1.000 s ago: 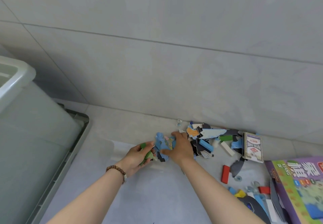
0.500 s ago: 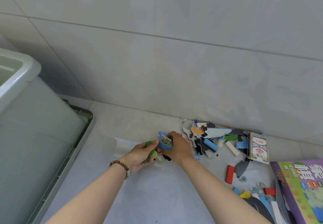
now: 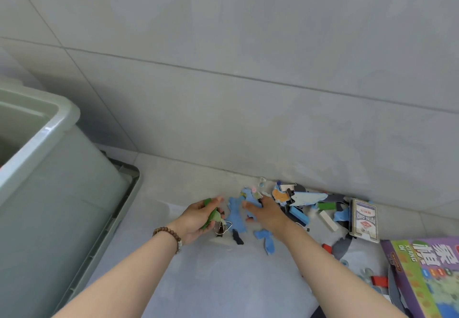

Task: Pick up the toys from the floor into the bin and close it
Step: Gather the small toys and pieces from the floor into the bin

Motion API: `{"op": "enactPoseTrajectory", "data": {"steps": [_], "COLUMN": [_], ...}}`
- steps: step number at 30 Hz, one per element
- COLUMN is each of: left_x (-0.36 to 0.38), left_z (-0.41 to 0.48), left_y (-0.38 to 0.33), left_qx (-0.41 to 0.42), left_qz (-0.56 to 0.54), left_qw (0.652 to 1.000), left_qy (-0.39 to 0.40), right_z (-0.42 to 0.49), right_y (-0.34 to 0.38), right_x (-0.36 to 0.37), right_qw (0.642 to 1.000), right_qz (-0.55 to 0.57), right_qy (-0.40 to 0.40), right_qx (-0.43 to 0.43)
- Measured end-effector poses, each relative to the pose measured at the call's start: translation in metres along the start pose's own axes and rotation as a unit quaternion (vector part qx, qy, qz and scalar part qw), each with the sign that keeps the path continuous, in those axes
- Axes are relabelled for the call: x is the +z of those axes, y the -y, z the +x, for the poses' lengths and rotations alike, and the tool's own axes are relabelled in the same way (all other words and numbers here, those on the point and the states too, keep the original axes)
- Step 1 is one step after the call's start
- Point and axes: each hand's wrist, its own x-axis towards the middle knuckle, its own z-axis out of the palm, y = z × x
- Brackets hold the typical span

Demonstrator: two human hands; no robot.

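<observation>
— What have your hands got?
— My left hand [image 3: 196, 219] is clenched round a bunch of small green toy pieces [image 3: 213, 214], its fingers [image 3: 218, 199] curled over them just above the floor. A brown bead bracelet [image 3: 167, 233] sits on that wrist. A small wire clip [image 3: 223, 227] shows just under the hand, but I cannot tell whether I hold it or it lies loose.
— And the other?
— My right hand [image 3: 269, 212] is released, its fingers [image 3: 248, 204] stretched straight out to the left and resting on flat blue puzzle pieces [image 3: 234, 214] on the grey tiled floor [image 3: 223, 280].
— Where are the other toys?
— Heaped at the foot of the grey tiled wall [image 3: 248, 94], just right of my right hand: a blue block [image 3: 299, 214], a white block [image 3: 327, 220], a green block [image 3: 326, 206] and dark and pale card shapes. Right of the heap lies a boxed pack of playing cards [image 3: 363, 219]. Nearer, at the right edge, is a purple and green board game box [image 3: 427, 275] with a red block [image 3: 378, 280] just beside it.
— And the bin?
— The pale green plastic bin [image 3: 62, 124] stands at the left, open at the top, well apart from the toys. A flat grey-green tray [image 3: 129, 201] shows under its right side
</observation>
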Motion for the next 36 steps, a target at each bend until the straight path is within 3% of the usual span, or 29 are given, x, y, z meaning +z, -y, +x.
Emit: {"op": "enactPoseTrajectory", "data": {"steps": [6,12,19,22,25,28,30,34,36], "left_x": [-0.017,-0.109,-0.248,-0.309,-0.35,-0.371,-0.381,-0.387,-0.381], "left_z": [-0.068,-0.18,-0.248,-0.255,-0.255,-0.249,-0.244,-0.236,-0.234], "left_y": [-0.08,-0.139,-0.127,-0.105,-0.085,-0.077,-0.07,-0.06,-0.064], "left_qx": [0.114,0.201,0.204,0.168,0.153,0.156,0.152,0.155,0.156], "left_qz": [0.019,-0.022,-0.187,-0.115,-0.079,-0.085,0.011,0.131,0.196], "left_qw": [0.993,0.977,0.94,0.935,0.931,0.938,0.931,0.901,0.89], "left_qy": [-0.018,-0.072,-0.201,-0.292,-0.323,-0.298,-0.332,-0.382,-0.381], "right_z": [-0.061,-0.119,-0.138,-0.126,-0.108,-0.092,-0.09,-0.091,-0.09], "right_y": [0.121,0.234,0.278,0.282,0.279,0.269,0.264,0.261,0.262], "right_x": [0.003,0.091,0.257,0.306,0.338,0.347,0.347,0.333,0.315], "right_qw": [0.995,0.977,0.96,0.959,0.953,0.91,0.864,0.703,0.697], "right_qz": [0.004,-0.038,-0.051,-0.063,-0.171,-0.347,-0.437,-0.604,-0.61], "right_qy": [0.04,0.14,0.247,0.254,0.223,0.146,0.111,0.052,0.03], "right_qx": [-0.087,-0.155,-0.122,-0.105,-0.117,-0.173,-0.223,-0.372,-0.377]}}
